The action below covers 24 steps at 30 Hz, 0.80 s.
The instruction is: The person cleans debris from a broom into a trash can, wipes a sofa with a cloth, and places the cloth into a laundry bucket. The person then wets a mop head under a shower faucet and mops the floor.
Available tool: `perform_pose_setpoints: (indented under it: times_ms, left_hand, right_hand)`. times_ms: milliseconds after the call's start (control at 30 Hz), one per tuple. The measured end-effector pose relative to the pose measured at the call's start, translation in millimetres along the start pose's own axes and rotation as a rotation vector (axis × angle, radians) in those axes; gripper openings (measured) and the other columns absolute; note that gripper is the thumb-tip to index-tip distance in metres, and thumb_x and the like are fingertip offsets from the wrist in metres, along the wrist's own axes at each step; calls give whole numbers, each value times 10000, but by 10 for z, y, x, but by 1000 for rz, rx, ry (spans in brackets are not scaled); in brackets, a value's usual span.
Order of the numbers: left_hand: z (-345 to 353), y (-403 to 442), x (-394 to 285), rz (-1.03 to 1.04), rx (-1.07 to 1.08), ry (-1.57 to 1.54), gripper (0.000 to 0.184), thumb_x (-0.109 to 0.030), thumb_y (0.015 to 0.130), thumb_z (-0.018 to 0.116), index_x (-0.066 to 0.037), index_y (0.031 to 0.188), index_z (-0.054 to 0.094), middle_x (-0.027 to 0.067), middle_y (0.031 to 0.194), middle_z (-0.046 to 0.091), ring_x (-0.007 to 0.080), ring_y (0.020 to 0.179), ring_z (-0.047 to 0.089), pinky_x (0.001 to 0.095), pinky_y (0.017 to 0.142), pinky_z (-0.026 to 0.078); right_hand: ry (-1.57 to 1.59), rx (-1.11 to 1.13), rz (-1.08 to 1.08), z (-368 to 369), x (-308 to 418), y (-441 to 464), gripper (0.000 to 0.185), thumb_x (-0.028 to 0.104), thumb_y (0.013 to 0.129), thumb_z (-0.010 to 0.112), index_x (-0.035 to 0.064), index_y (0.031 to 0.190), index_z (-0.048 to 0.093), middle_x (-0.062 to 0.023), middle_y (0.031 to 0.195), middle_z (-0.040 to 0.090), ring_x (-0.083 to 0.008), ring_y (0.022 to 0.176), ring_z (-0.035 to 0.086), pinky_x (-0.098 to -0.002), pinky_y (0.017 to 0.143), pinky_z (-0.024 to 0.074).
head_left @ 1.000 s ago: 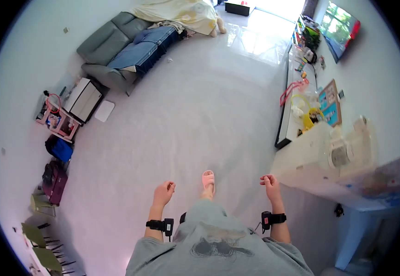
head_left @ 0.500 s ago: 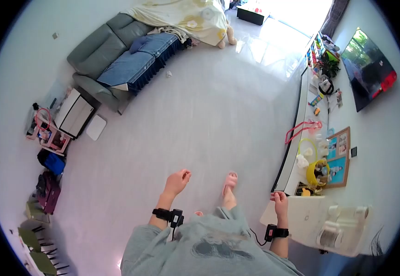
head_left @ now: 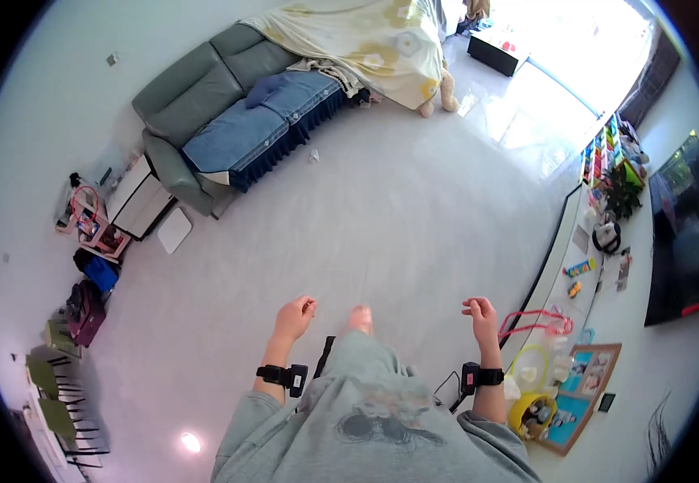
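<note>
Compared with half a second ago, the yellow bucket [head_left: 517, 413] has slid back past me, from about 2 o'clock of my right hand [head_left: 480, 314] to 5 o'clock. That hand is partly open, its fingers loosely bent; nearest to it, apart at 3 o'clock, is the pink-red frame [head_left: 538, 313] by the low white cabinet [head_left: 567, 251]. My left hand [head_left: 294, 315] hangs over the pale floor [head_left: 341, 217], likewise half-curled and partly open. Between my hands one foot [head_left: 360, 318] shows at 12 o'clock; the grey sofa [head_left: 187, 83] stands well apart at 11.
</note>
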<state>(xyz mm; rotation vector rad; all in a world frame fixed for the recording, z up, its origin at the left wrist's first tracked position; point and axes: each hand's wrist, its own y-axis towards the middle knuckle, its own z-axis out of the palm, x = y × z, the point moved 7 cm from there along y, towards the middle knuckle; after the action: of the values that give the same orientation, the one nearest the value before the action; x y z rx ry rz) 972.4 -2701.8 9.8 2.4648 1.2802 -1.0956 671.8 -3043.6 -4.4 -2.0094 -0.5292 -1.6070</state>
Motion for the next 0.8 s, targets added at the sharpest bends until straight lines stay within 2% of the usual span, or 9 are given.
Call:
perform_pose_setpoints:
  times_ms: [267, 367, 433, 533, 600, 633, 700, 800]
  left_hand:
    - [-14, 2045, -272, -64, -39, -72, 200, -260, 862, 525, -79, 901, 600, 67, 726, 637, 220, 678, 612, 337, 633, 468]
    - [-11, 2843, -450, -67, -31, -65, 201, -257, 863, 524, -76, 910, 600, 70, 723, 635, 225, 674, 606, 340, 628, 466]
    - [-90, 3289, -613, -76, -13, -30, 203, -256, 863, 525, -74, 914, 599, 73, 720, 633, 228, 674, 604, 342, 626, 464]
    - [-215, 4029, -916, -44, -35, -136, 210, -259, 861, 528, -68, 916, 596, 85, 726, 628, 240, 677, 599, 347, 622, 461]
    - [-198, 4468, -993, -43, -25, -73, 211, -238, 873, 520, -42, 914, 588, 68, 689, 623, 182, 639, 595, 304, 604, 453]
    - [-174, 4704, -1001, -66, -23, -78, 211, -238, 873, 520, -42, 914, 588, 68, 689, 623, 182, 639, 595, 304, 604, 453]
    - [-147, 5128, -981, -108, -53, -119, 214, -261, 861, 529, -64, 916, 592, 81, 754, 634, 232, 682, 601, 343, 624, 463]
    - [-165, 5671, -977, -159, -101, -127, 204, -255, 862, 529, -68, 914, 591, 75, 746, 634, 224, 683, 602, 338, 626, 464]
  right_hand:
    - [-46, 85, 12, 453, 288, 2034, 180, 119, 902, 471, -34, 943, 556, -103, 894, 621, -153, 752, 606, -270, 700, 502]
    - [-77, 97, 87, 468, 422, 2768, 179, 116, 903, 468, -34, 941, 559, -102, 889, 622, -156, 745, 608, -270, 700, 502]
    - [25, 93, -15, 530, 507, 3237, 175, 117, 904, 476, -34, 933, 560, -100, 876, 623, -147, 751, 603, -264, 678, 501]
    - [-37, 93, 86, 640, 739, 3928, 171, 107, 903, 472, -39, 926, 558, -100, 877, 618, -149, 764, 598, -272, 693, 509]
    - [-41, 118, 80, 739, 735, 4474, 169, 104, 902, 471, -40, 924, 557, -101, 876, 616, -149, 768, 596, -273, 696, 509]
    - [-43, 137, 73, 784, 723, 4742, 167, 101, 902, 470, -41, 923, 556, -101, 875, 614, -149, 773, 594, -275, 699, 509]
    - [-52, 173, 85, 877, 704, 5311, 169, 102, 902, 470, -43, 923, 555, -101, 874, 614, -149, 768, 595, -275, 696, 508]
    - [-55, 223, 57, 1044, 728, 6179, 172, 104, 901, 472, -45, 927, 554, -100, 870, 615, -148, 759, 595, -272, 691, 503]
